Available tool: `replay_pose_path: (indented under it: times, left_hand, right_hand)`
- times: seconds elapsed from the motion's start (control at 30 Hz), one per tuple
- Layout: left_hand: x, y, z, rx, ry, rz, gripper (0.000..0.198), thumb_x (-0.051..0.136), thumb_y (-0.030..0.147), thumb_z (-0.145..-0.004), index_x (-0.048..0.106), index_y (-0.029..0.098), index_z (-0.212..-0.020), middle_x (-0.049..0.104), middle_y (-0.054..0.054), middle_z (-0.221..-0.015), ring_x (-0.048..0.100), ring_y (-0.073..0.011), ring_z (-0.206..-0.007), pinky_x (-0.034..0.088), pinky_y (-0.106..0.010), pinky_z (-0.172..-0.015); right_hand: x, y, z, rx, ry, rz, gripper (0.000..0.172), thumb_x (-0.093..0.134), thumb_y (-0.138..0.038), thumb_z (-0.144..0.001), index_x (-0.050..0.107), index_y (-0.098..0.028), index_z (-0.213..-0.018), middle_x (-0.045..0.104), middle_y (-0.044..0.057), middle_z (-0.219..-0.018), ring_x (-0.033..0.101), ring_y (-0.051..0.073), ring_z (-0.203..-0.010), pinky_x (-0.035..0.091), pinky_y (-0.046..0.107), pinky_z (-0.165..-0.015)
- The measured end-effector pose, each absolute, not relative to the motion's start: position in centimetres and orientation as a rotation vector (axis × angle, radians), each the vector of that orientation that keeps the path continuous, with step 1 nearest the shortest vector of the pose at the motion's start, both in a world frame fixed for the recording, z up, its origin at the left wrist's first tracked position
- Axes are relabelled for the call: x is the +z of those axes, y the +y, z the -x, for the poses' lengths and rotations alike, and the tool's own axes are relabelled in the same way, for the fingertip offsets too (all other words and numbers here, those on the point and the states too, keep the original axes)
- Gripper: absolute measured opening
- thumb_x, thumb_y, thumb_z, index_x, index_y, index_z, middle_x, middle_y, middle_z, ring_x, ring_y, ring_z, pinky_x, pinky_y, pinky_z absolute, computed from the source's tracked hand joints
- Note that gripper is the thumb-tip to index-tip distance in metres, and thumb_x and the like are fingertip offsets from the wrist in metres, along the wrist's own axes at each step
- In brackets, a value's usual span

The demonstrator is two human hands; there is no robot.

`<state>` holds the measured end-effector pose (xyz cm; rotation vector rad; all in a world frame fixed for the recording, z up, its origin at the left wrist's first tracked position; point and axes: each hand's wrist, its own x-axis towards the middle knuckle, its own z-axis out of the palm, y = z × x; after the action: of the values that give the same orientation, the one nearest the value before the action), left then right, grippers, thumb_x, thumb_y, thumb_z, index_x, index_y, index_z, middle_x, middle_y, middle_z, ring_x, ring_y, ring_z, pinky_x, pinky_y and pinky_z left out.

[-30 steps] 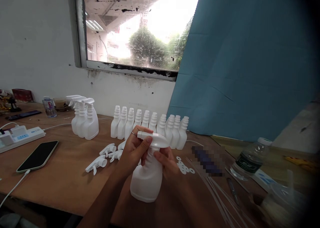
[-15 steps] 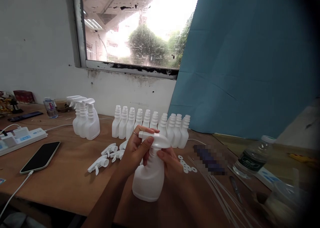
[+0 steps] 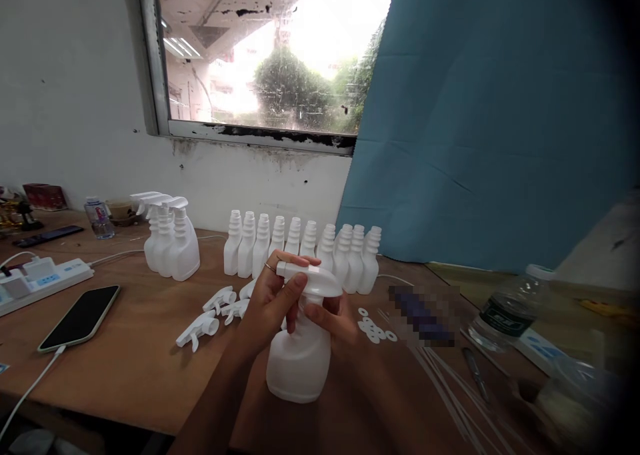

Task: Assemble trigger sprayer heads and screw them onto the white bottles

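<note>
A white spray bottle (image 3: 299, 365) stands upright in front of me with a trigger spray head (image 3: 320, 280) on its neck. My left hand (image 3: 275, 295) grips the spray head near its nozzle, thumb on the near side and fingers over the top. My right hand (image 3: 336, 318) is wrapped around the neck just below the head, its thumb across the front and the other fingers hidden behind. Loose trigger spray heads (image 3: 199, 329) lie on the table left of my left hand. White ring washers (image 3: 371, 330) lie to the right of my right hand.
Open-necked white bottles (image 3: 261, 245) stand in a row along the wall. Bottles with spray heads (image 3: 185, 248) stand at the left, near a phone (image 3: 80, 316) and power strip (image 3: 47, 283). Thin white tubes (image 3: 445, 392), a knife (image 3: 475, 374) and a water bottle (image 3: 507, 312) lie or stand at right.
My right thumb has shifted left across the bottle's neck, and the right hand has come round with it. My left hand keeps its hold on the spray head. The view has shifted slightly.
</note>
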<state>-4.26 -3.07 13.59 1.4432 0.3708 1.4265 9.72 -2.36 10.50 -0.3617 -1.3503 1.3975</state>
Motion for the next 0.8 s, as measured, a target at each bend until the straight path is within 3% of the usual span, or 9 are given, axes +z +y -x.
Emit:
replay_pose_path:
  times: [0.1, 0.33, 0.47, 0.57, 0.67, 0.73, 0.8]
  left_hand:
    - [13.4, -3.1, 4.3, 1.435, 0.366, -1.445, 0.019, 0.057, 0.036, -0.094, 0.051, 0.021, -0.103, 0.060, -0.009, -0.125, 0.046, 0.0007, -0.042, 0.041, -0.015, -0.036]
    - [13.4, -3.2, 4.2, 1.420, 0.385, -1.436, 0.022, 0.057, 0.041, -0.094, 0.051, 0.022, -0.104, 0.063, -0.006, -0.117, 0.046, -0.0003, -0.041, 0.039, -0.015, -0.036]
    - [13.2, -3.2, 4.5, 1.375, 0.461, -1.482, 0.035, 0.055, 0.048, -0.092, 0.052, 0.020, -0.114, 0.065, -0.006, -0.103, 0.047, -0.0027, -0.041, 0.040, -0.017, -0.037]
    - [12.9, -2.9, 6.2, 1.265, 0.487, -1.614, 0.042, 0.054, 0.048, -0.093, 0.051, 0.021, -0.124, 0.065, -0.005, -0.093, 0.059, -0.0092, -0.058, 0.052, -0.023, -0.059]
    - [12.4, -2.4, 8.7, 1.153, 0.578, -1.738, 0.044, 0.061, 0.042, -0.091, 0.048, 0.025, -0.129, 0.064, -0.008, -0.108, 0.064, -0.0187, -0.098, 0.050, -0.032, -0.090]
    - [11.8, -2.3, 10.2, 1.063, 0.643, -1.770, 0.047, 0.064, 0.038, -0.089, 0.046, 0.025, -0.131, 0.060, -0.009, -0.119, 0.060, -0.0208, -0.109, 0.048, -0.034, -0.094]
    - [10.8, -2.5, 11.1, 0.956, 0.682, -1.806, 0.047, 0.064, 0.035, -0.088, 0.047, 0.024, -0.130, 0.059, -0.009, -0.121, 0.060, -0.0201, -0.106, 0.049, -0.034, -0.093]
  right_hand:
    - [10.5, -2.5, -9.6, 1.404, -1.355, 0.351, 0.033, 0.072, -0.043, -0.081, 0.061, -0.017, -0.098, 0.067, 0.005, -0.068, 0.067, 0.022, -0.062, 0.053, 0.032, -0.055]
    - [10.8, -2.5, -9.4, 1.376, -1.402, 0.337, 0.032, 0.071, -0.034, -0.083, 0.060, -0.016, -0.108, 0.067, 0.005, -0.069, 0.063, 0.018, -0.058, 0.050, 0.029, -0.055]
    - [11.3, -2.3, -10.0, 1.476, -1.453, 0.364, 0.035, 0.073, -0.040, -0.080, 0.062, -0.015, -0.102, 0.066, 0.004, -0.069, 0.062, 0.017, -0.060, 0.050, 0.028, -0.057]
    - [12.1, -2.3, -10.5, 1.494, -1.623, 0.482, 0.030, 0.076, -0.040, -0.076, 0.065, -0.015, -0.088, 0.066, 0.003, -0.071, 0.059, 0.016, -0.069, 0.048, 0.028, -0.066]
    - [12.7, -2.5, -10.7, 1.466, -1.761, 0.564, 0.023, 0.074, -0.037, -0.077, 0.065, -0.016, -0.077, 0.063, 0.002, -0.075, 0.056, 0.016, -0.076, 0.045, 0.029, -0.075]
    - [13.0, -2.8, -10.7, 1.455, -1.764, 0.588, 0.021, 0.071, -0.036, -0.080, 0.064, -0.017, -0.079, 0.062, 0.002, -0.075, 0.056, 0.016, -0.076, 0.045, 0.030, -0.076]
    - [13.1, -3.1, -10.5, 1.442, -1.721, 0.616, 0.020, 0.070, -0.036, -0.081, 0.063, -0.018, -0.084, 0.062, 0.001, -0.075, 0.057, 0.016, -0.075, 0.046, 0.030, -0.076]
